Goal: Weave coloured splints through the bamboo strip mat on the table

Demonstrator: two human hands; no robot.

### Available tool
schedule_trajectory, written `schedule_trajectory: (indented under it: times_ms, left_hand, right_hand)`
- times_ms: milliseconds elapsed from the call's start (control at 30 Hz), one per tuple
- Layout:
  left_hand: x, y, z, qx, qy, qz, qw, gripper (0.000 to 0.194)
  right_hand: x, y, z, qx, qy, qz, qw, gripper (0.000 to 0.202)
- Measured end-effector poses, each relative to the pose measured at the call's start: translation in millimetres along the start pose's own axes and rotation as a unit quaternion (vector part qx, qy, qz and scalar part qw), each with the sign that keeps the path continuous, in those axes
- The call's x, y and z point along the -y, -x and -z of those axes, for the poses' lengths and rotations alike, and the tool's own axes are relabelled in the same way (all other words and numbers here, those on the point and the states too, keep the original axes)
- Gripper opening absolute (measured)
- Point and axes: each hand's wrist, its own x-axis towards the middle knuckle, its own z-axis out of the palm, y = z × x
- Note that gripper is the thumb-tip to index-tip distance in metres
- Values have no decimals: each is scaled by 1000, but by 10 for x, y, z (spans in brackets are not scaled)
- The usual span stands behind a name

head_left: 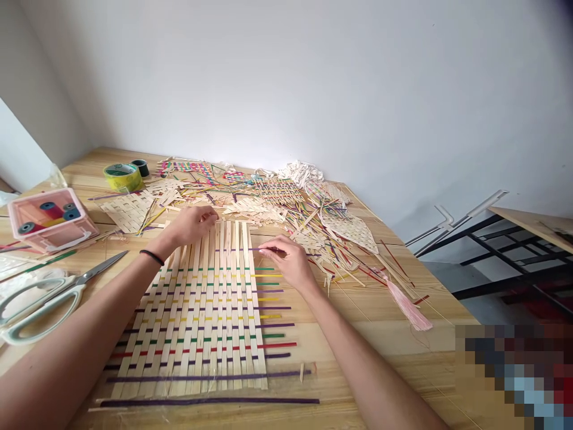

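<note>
A woven panel (197,319) of pale flat strips crossed by thin coloured strips lies on the table before me. My left hand (194,227), with a black band on the wrist, is over its far end. Its curled fingers are closed on the end of a pale strip, partly hidden by the hand. To the right, my right hand (286,257) pinches a thin purple strip (250,249), which runs leftward among the pale strips, beyond the topmost green row. Clear tape crosses the panel's near end, where a purple strip (210,402) lies.
Scissors (80,280) and a pink box (49,230) with thread spools are at left. Behind stand a yellow tape roll (123,177) and a dark spool (140,167). Loose strips (308,224), a woven fan (351,231) and a pink tassel (409,304) spread across the back and right.
</note>
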Motion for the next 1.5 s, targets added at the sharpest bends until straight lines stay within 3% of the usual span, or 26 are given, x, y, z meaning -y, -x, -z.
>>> schedule_trajectory:
  times_ms: [267, 633, 933, 1200, 1500]
  left_hand:
    - [-88, 11, 89, -2, 49, -40, 998, 28]
    - [-65, -26, 113, -4, 90, -47, 995, 29]
    - [-81, -4, 134, 38, 140, -16, 989, 34]
    - [-89, 56, 151, 113, 234, 93, 961, 41]
    - [-101, 62, 194, 176, 286, 106, 936, 52]
  right_hand:
    - [-8, 3, -5, 10, 12, -5, 1000, 20]
    - [18, -3, -1, 22, 19, -3, 1000, 9]
    - [13, -6, -5, 40, 37, -12, 998, 7]
    - [2, -7, -14, 38, 42, -8, 998, 5]
    - [11, -11, -9, 38, 40, -8, 998, 7]
